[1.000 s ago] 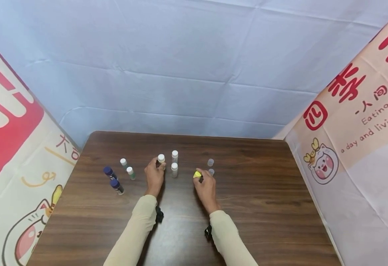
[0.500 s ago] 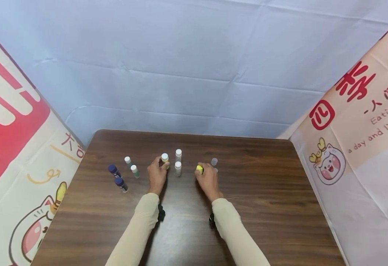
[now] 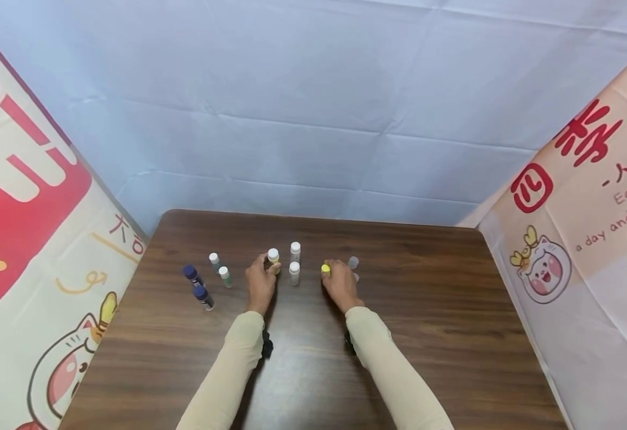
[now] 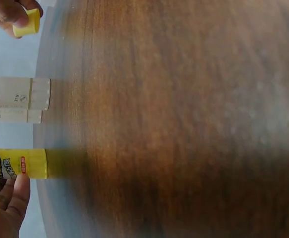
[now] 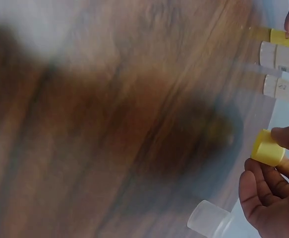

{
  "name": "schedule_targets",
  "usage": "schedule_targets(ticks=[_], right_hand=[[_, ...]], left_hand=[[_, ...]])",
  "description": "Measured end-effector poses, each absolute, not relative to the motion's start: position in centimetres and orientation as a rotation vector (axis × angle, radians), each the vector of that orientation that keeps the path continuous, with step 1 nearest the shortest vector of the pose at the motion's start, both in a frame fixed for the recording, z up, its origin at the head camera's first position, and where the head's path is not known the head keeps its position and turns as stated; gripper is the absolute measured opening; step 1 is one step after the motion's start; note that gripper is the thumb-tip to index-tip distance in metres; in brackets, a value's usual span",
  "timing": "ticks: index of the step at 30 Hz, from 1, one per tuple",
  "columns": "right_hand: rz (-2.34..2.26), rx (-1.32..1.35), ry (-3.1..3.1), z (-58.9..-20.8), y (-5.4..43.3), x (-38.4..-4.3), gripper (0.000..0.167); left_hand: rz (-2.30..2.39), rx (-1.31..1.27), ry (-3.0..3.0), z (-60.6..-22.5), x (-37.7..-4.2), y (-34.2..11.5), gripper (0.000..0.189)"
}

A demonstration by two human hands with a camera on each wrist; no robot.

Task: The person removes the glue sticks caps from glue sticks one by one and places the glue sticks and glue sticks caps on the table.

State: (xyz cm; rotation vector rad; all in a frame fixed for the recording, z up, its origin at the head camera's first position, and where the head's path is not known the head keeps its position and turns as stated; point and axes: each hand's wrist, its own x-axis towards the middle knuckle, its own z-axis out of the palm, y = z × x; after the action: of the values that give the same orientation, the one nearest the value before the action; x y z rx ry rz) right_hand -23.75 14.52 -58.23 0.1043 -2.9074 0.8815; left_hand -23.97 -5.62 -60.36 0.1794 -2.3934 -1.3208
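Note:
My left hand (image 3: pixel 261 283) grips a yellow glue stick (image 4: pixel 32 163) that stands upright, its white top (image 3: pixel 273 254) showing above the fingers. To its right two white glue sticks stand one behind the other: the far one (image 3: pixel 295 251) and the near one (image 3: pixel 294 273). My right hand (image 3: pixel 341 286) pinches a small yellow cap (image 5: pixel 268 148) between thumb and fingers, close over the table. Just beyond that hand are two translucent caps, one (image 3: pixel 353 262) farther back and one (image 3: pixel 356 277) partly hidden by the hand.
Left of my left hand stand two green-labelled sticks with white tops, one (image 3: pixel 224 276) nearer than the other (image 3: pixel 215 260). Farther left are two dark blue sticks (image 3: pixel 203 296) (image 3: pixel 193 275). The brown wooden table (image 3: pixel 426 334) ends at a pale cloth wall (image 3: pixel 313 119).
My right hand has moved slightly forward and left with the yellow cap, which has turned in the fingers. My left hand keeps its grip on the glue stick. The head view has shifted a little.

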Motion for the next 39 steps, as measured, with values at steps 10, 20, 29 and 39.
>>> schedule_targets(ticks=[10,20,29,39], right_hand=[[0.82,0.114,-2.988,-58.4,14.2,-25.3,0.029],[0.884,0.08,-3.025,-58.3,14.4,-25.6,0.03],[0.946,0.057,-2.929,-58.9,14.6,-25.3,0.029],[1.003,-0.084,-2.852,-59.7,14.2,-24.7,0.027]], left_hand=[[-1.248,0.159,-2.433,-60.4,-23.9,-5.7,0.033],[-1.29,0.161,-2.428,-60.6,-24.0,-5.5,0.033],[-1.289,0.14,-2.393,-60.5,-24.3,-5.8,0.032],[-1.306,0.1,-2.381,-60.9,-24.0,-6.0,0.032]])
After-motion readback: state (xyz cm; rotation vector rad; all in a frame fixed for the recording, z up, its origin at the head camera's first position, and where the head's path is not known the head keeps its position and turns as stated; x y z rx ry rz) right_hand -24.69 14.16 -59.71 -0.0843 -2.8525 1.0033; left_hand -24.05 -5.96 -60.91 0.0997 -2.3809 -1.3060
